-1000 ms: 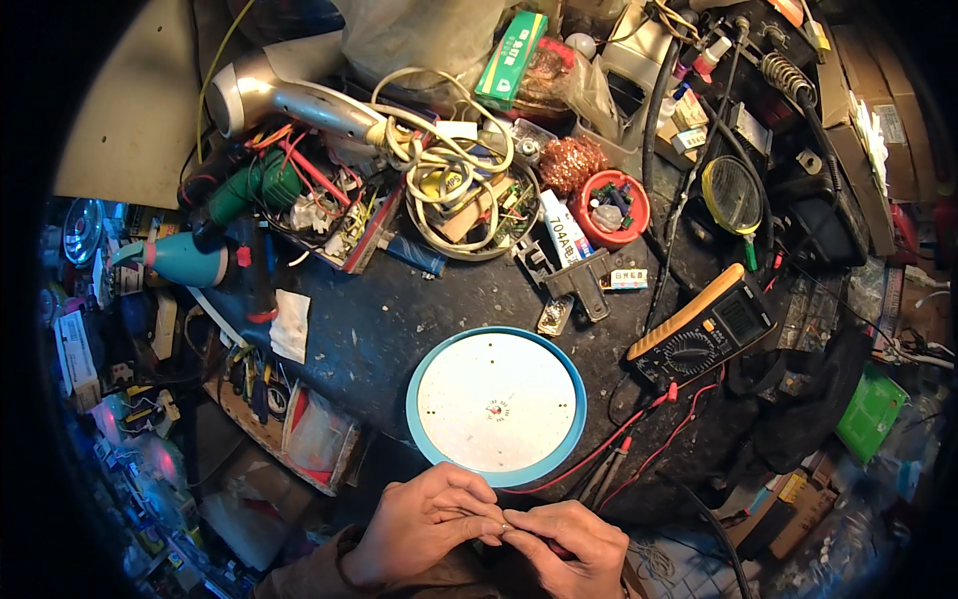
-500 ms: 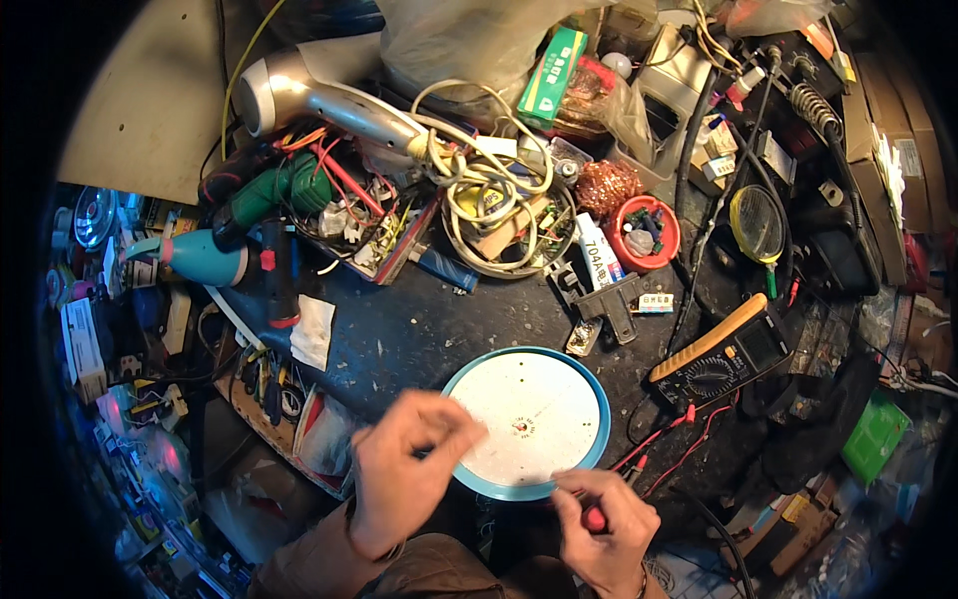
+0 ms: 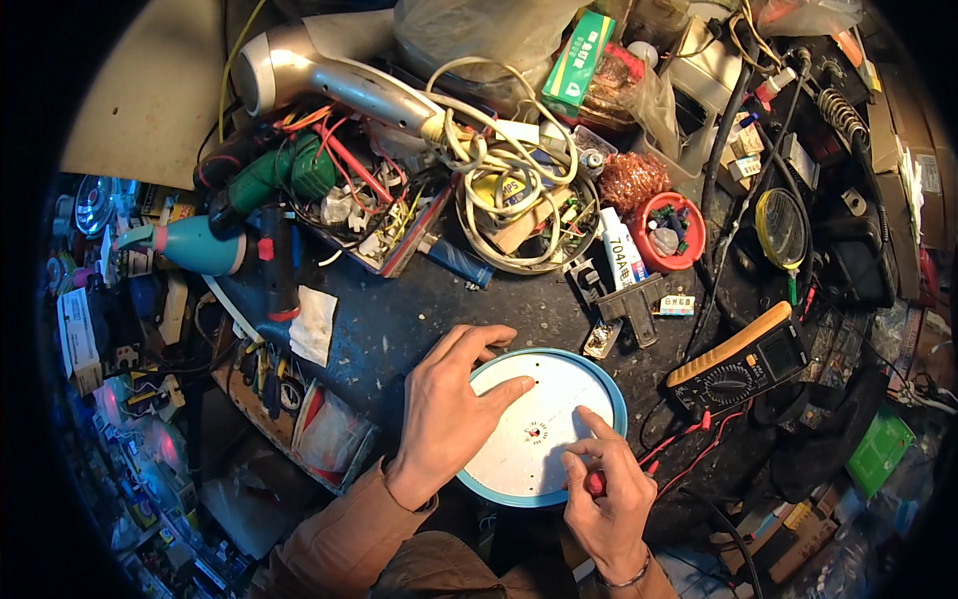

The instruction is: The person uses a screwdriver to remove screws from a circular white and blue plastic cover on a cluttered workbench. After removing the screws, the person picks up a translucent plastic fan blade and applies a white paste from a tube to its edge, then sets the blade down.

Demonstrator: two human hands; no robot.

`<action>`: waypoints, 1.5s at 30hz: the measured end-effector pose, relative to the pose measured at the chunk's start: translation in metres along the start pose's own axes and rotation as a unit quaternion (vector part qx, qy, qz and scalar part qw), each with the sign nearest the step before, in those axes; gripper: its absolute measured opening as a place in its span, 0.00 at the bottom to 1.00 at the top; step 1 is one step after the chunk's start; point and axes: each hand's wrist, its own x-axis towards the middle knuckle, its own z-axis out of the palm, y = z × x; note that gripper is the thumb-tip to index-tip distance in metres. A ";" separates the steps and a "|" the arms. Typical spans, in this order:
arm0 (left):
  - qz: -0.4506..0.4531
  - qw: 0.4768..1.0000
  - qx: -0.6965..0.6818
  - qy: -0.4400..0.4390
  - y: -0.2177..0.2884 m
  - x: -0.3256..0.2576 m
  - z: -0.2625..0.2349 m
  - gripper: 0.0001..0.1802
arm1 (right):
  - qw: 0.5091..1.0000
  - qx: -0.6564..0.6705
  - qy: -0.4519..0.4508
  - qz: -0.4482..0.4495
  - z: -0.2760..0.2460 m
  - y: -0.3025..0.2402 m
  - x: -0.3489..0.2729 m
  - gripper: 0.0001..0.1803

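A round white panel with a blue rim lies face up at the front of the bench. Small dark holes dot its face, with a cluster round the middle. My left hand grips its left side, thumb across the white face and fingers round the outside of the rim. Over the lower right part of the panel is my right hand, its index finger stretched toward the face. The other fingers are curled round a red-handled tool; only its rounded red end shows, and the rest is hidden in the hand.
A yellow and black multimeter with red leads lies to the right. Beyond the panel are a metal bracket, a white tube, a red bowl of small parts and a coiled cream cable. A tool box stands at left.
My left hand has come forward and right onto the panel's rim. My right hand has moved slightly up, its index finger now extended over the panel. The view has shifted a little.
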 end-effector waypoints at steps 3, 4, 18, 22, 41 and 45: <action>0.007 1.000 -0.007 -0.011 -0.001 0.000 0.000 0.25 | 1.000 -0.004 -0.006 0.004 -0.002 -0.001 0.001 0.06; -0.003 1.000 -0.019 -0.015 -0.001 0.000 0.000 0.24 | 1.000 -0.006 -0.011 0.010 -0.002 -0.001 0.001 0.06; -0.057 0.993 -0.097 -0.048 -0.003 -0.003 -0.003 0.21 | 0.999 -0.016 -0.031 -0.020 -0.002 0.000 0.000 0.07; -0.060 0.991 -0.105 -0.051 -0.003 -0.003 -0.004 0.21 | 0.999 -0.020 -0.036 -0.007 -0.002 -0.001 0.001 0.07; -0.061 0.992 -0.106 -0.040 -0.001 -0.003 -0.002 0.20 | 0.999 -0.025 -0.034 0.001 -0.002 -0.011 0.006 0.08; -0.055 0.993 -0.102 -0.033 -0.003 -0.004 -0.002 0.19 | 1.000 -0.021 -0.002 0.003 -0.004 -0.026 0.012 0.07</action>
